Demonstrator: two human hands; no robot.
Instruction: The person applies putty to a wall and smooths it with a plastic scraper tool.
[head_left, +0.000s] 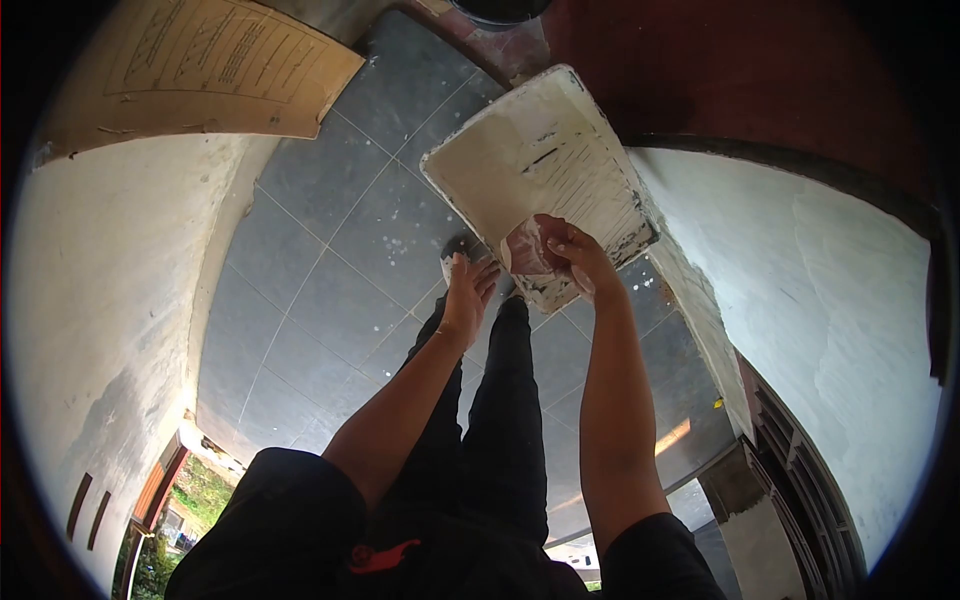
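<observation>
The right hand's grip (580,262) pinches a reddish sheet (535,245) above the near edge of the paint tray (535,160). The left hand (470,298), just left of the sheet, holds nothing, its fingers slightly spread above the tiled floor (340,230).

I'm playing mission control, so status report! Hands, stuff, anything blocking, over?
Right hand gripping reddish piece, smudged white. Left hand open, nothing seen in it. Stained tray behind the piece; nothing seen between hands. Over.
</observation>
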